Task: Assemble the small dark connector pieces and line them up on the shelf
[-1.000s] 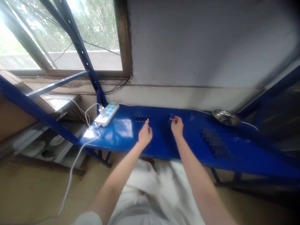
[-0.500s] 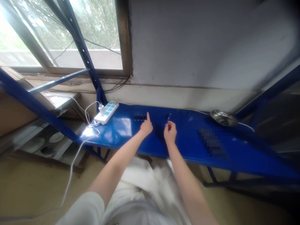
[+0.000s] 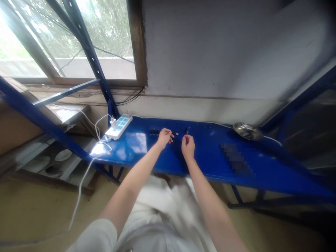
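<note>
Dark stick [image 3: 174, 133] pinched by one end, pale tip left free

A dark stick is gripped in the fingers of the left hand [image 3: 165, 137], its pale tip turned towards three o'clock, presumably so that end is kept accessible. The fingers of the right hand [image 3: 188, 145] are bent close together; whether anything is held cannot be told. At its twelve o'clock a small clear piece [image 3: 188, 129] is seen on the bench [image 3: 204, 154]. Dark pieces [image 3: 154, 132] are lined up towards the left hand's nine o'clock, apparently spaced for easy single picking.
</note>
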Demonstrator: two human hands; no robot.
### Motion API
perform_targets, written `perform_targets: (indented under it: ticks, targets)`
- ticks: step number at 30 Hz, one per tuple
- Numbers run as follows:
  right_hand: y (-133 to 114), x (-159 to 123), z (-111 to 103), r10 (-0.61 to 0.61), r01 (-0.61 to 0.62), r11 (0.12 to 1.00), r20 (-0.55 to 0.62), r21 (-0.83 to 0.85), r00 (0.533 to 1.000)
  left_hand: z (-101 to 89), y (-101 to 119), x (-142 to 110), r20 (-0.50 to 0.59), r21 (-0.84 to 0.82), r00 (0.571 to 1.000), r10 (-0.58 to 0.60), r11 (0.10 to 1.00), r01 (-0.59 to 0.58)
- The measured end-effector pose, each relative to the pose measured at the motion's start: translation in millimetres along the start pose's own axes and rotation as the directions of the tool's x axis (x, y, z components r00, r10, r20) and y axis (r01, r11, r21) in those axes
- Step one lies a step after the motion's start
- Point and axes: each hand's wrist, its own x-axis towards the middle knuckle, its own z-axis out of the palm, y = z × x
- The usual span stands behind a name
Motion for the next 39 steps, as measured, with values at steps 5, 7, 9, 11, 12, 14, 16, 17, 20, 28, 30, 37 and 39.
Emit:
perform_targets:
  ticks: [5,7,9,11,12,14,16,17,20,28,30,37,39]
  targets:
    - [-34.3,9.6,1.4,0.201,-0.245,0.955,0.242,0.167,0.949,-3.0,25.7,-26.0,0.039,-0.285,0.993,0.108,0.954,-0.093]
    - [-48.4,12.8,1.7,0.226,-0.293,0.933,0.294,0.208,0.929,-6.6,32.4,-35.8,0.039,-0.300,0.986,0.165,0.943,-0.145]
    - [-60.0,15.2,1.1,0.222,-0.301,0.917,0.291,0.262,0.931,-11.0,37.1,-43.4,0.030,-0.290,0.978,0.208,0.938,-0.190]
    - [-69.3,16.9,-0.6,0.195,-0.288,0.903,0.294,0.318,0.936,-15.7,40.8,-48.8,0.021,-0.277,0.972,0.236,0.935,-0.221]
    - [-73.5,17.5,-2.0,0.177,-0.282,0.898,0.309,0.338,0.934,-18.2,42.5,-50.6,0.018,-0.272,0.969,0.247,0.934,-0.233]
    - [-81.6,18.5,-5.5,0.138,-0.270,0.894,0.356,0.356,0.924,-23.0,45.9,-53.4,0.016,-0.263,0.963,0.271,0.930,-0.257]
    - [-89.5,19.2,-9.5,0.101,-0.256,0.899,0.400,0.355,0.911,-27.3,49.1,-55.4,0.015,-0.249,0.957,0.289,0.928,-0.276]
    - [-93.1,19.6,-11.5,0.084,-0.244,0.906,0.417,0.347,0.905,-29.2,50.7,-56.3,0.014,-0.242,0.956,0.294,0.928,-0.282]
    - [-101.5,21.3,-16.7,0.033,-0.188,0.933,0.450,0.305,0.892,-33.5,54.0,-58.5,0.005,-0.221,0.954,0.300,0.931,-0.292]
    - [-107.7,27.4,-24.3,-0.050,-0.018,0.990,0.458,0.142,0.888,-35.4,51.9,-56.5,0.002,-0.177,0.951,0.308,0.936,-0.303]
    - [-108.5,28.4,-25.3,-0.064,0.013,0.993,0.452,0.114,0.890,-35.5,51.7,-55.6,0.010,-0.174,0.951,0.310,0.937,-0.304]
    - [-113.6,33.3,-31.5,-0.100,0.051,0.992,0.486,0.114,0.868,-42.1,57.4,-56.1,0.094,-0.122,0.936,0.339,0.937,-0.327]
    - [-115.6,34.3,-32.9,-0.124,0.074,0.990,0.486,0.119,0.865,-43.8,58.9,-56.4,0.091,-0.068,0.927,0.363,0.931,-0.358]
